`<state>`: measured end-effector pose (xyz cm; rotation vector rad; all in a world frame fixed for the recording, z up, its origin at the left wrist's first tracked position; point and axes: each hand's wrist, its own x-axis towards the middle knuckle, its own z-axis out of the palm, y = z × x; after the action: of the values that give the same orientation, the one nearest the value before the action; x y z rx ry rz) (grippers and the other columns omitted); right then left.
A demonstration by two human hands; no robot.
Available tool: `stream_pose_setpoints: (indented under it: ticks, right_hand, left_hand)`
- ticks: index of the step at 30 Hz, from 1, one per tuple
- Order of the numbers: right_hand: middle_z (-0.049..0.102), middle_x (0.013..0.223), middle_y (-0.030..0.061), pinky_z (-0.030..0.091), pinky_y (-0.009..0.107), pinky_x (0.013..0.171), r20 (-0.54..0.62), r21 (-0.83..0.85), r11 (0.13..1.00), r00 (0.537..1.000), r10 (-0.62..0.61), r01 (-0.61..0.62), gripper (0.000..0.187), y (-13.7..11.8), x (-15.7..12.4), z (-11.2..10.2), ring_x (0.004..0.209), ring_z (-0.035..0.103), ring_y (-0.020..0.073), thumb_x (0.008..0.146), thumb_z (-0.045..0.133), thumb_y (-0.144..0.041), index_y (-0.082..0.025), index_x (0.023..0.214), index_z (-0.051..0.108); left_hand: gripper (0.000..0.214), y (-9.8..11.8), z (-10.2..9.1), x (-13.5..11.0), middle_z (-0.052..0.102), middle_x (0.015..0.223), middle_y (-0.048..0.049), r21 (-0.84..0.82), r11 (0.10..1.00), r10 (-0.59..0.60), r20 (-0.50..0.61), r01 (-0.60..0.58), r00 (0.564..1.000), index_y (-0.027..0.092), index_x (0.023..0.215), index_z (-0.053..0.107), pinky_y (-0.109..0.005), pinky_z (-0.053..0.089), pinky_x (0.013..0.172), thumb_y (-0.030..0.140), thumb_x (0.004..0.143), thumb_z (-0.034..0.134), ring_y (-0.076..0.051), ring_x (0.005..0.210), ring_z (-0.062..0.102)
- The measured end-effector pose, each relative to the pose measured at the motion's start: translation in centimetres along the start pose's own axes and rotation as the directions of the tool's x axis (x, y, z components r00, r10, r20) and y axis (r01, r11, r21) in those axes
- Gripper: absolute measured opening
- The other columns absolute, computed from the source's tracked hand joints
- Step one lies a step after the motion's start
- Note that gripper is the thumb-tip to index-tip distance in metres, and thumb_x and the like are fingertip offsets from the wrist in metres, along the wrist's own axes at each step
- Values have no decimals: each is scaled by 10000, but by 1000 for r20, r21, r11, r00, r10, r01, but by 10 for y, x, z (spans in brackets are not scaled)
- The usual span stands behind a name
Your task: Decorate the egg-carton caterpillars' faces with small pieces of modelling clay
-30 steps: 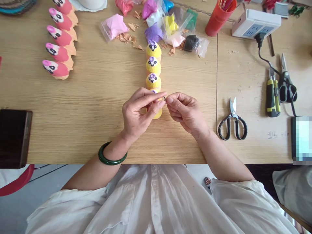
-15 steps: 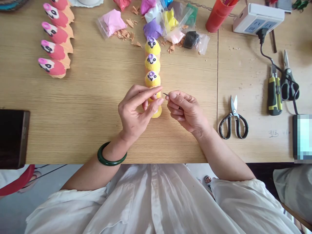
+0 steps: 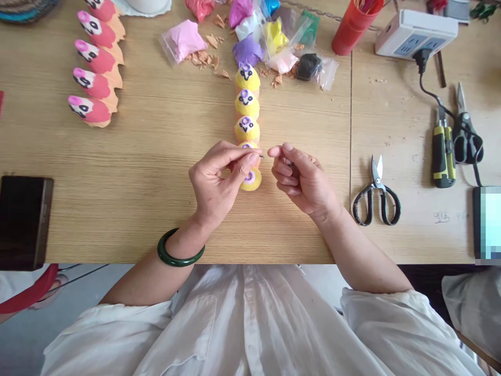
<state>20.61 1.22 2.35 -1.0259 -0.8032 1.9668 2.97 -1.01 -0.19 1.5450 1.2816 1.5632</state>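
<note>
My left hand (image 3: 219, 180) pinches a tiny thin strip of black clay (image 3: 262, 156) between thumb and forefinger; its end sticks out to the right. Facing it, a short gap away, is my right hand (image 3: 301, 180), with thumb and forefinger close together and the other fingers curled in. A small dark bit shows among those curled fingers, too small to make out. Under my left fingertips runs a column of yellow clay-covered bumps (image 3: 247, 104) with white faces, black eyes and purple rings. The lowest bump (image 3: 256, 180) has a purple ring; the one above it is partly hidden by my left hand.
A similar row of pink bumps (image 3: 96, 83) lies at left. Bagged coloured clay, including black clay (image 3: 308, 67), sits at the back among crumbs. Scissors (image 3: 377, 190), a yellow-black cutter (image 3: 443, 151), a power strip (image 3: 415, 34) and a red cup (image 3: 356, 26) are at right.
The black strip has passed from my right fingertips to my left, whose thumb and forefinger have closed on it. My right hand has drawn slightly away to the right.
</note>
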Motion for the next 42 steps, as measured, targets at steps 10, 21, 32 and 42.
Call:
stream_pose_setpoints:
  ticks: [10, 21, 32, 42]
  right_hand:
    - [320, 639, -63, 156, 252, 455, -27, -148, 972, 981, -191, 185, 386, 5, -8, 5, 526, 196, 70, 950, 727, -570, -189, 933, 792]
    - [330, 584, -34, 300, 278, 514, 2, -419, 828, 913, -409, 372, 347, 11, -12, 6, 560, 311, 118, 959, 726, -591, -274, 920, 862]
    - [356, 599, -37, 279, 267, 483, -64, -333, 896, 941, -332, 293, 424, 14, -7, 0, 535, 324, 108, 947, 713, -637, -240, 1022, 839]
    - [282, 602, -113, 137, 224, 461, 46, -77, 996, 998, -51, 55, 479, 5, -5, 9, 507, 180, 38, 772, 896, -595, -173, 893, 704]
  left_hand:
    - [169, 6, 4, 0, 699, 731, 12, -84, 993, -85, -6, 84, 996, 292, 868, 856, -278, 514, 583, 432, 955, 817, -87, 586, 599]
    - [328, 9, 4, 3, 646, 640, 20, -135, 967, -218, -14, 214, 976, 239, 748, 809, -257, 527, 637, 521, 915, 834, -98, 601, 573]
    - [212, 7, 1, 3, 551, 621, 34, -227, 895, -393, 5, 384, 919, 253, 863, 861, -245, 417, 571, 459, 909, 833, -91, 593, 455]
    - [148, 7, 2, -1, 724, 777, 11, -66, 995, -78, 10, 78, 997, 303, 940, 869, -270, 500, 603, 436, 960, 805, -95, 616, 590]
